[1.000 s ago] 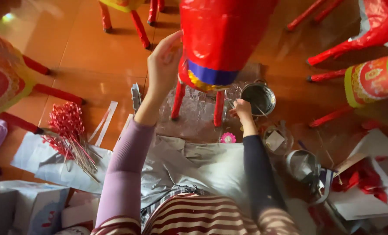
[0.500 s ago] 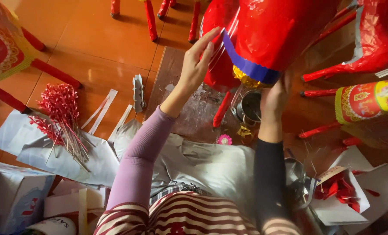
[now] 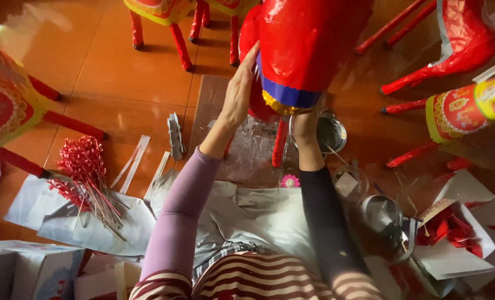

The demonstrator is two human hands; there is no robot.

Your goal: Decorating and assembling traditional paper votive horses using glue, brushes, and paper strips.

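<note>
risk sits mostly with the red paper figure [image 3: 308, 44], a glossy horse-like body banded in blue and gold, held up above a clear plastic sheet [image 3: 253, 150] on the floor. the left hand [image 3: 240, 91] lies flat against its side, fingers [image 3: 250, 64] stretched out and released rather than gripping, so that side is only steadied. the right hand [image 3: 304, 123] reaches up underneath the band; its fingers are hidden, so i cannot tell whether they clasp anything. if the flat palm slips on the shiny skin, the figure could tilt and its thin red legs [image 3: 279, 143] could buckle. a small metal pot [image 3: 331, 132] stands just beside the right wrist, and a jolt there could tip it onto the sheet.
</note>
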